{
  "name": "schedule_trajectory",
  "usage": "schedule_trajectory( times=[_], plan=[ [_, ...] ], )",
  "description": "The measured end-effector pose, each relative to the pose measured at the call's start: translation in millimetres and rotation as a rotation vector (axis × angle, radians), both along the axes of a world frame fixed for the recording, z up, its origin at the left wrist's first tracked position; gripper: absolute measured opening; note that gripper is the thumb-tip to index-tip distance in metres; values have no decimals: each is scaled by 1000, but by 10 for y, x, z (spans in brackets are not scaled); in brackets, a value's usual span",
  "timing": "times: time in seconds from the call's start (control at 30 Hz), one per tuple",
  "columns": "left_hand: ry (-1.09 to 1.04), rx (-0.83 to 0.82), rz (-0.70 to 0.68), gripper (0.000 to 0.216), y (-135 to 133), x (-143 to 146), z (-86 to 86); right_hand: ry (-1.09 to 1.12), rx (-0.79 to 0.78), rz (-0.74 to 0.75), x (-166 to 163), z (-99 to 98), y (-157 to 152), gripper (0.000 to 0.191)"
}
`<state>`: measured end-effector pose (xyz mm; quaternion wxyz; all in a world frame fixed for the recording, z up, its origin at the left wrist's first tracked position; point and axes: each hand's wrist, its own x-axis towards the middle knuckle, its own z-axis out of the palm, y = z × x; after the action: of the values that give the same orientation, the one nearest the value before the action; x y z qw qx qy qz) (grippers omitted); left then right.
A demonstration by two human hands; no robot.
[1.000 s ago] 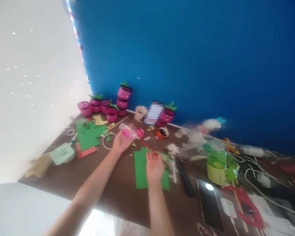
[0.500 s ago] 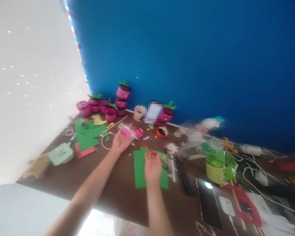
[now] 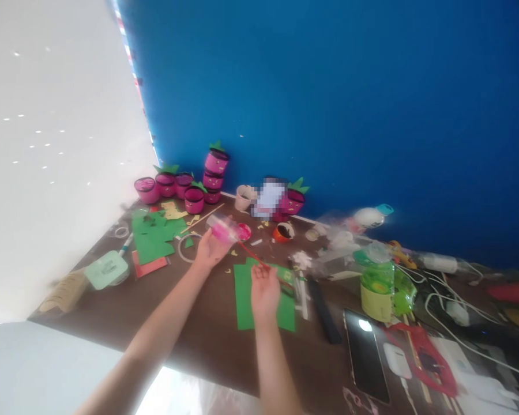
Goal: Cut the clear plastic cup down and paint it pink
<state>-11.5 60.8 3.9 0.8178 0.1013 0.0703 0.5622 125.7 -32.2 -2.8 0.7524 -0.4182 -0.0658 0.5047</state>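
Observation:
My left hand is wrapped round a clear plastic cup tilted on its side, its inside partly pink. A thin red-handled paintbrush runs from the cup to my right hand, which grips its near end with curled fingers, palm up. The brush tip seems to be at or in the cup's mouth, too blurred to tell. Just beyond the cup is a small round pot of pink paint. Green sheets lie flat beneath my right hand.
Several magenta cups with green leaf tops stand along the wall. An orange pot sits behind. On the right are a black phone, white earphone case, red scissors, cables and a green plastic container. A tape roll lies left.
My right hand has shifted slightly left, bringing the brush a little nearer the cup. My left hand and the cup have stayed almost in place.

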Motion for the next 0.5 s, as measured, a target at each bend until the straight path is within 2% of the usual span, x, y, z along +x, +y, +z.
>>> schedule_trajectory(
  times=[0.13, 0.3, 0.5],
  plan=[
    [16, -5, -11, 43, -6, -4, 25, 7, 21, 36, -2, -8, 2, 26],
    [6, -31, 18, 47, 6, -35, 67, -6, 0, -23, 55, -33, -17, 25],
    [47, -37, -30, 42, -17, 0, 46, 35, 15, 7, 6, 6, 9, 23]
  ],
)
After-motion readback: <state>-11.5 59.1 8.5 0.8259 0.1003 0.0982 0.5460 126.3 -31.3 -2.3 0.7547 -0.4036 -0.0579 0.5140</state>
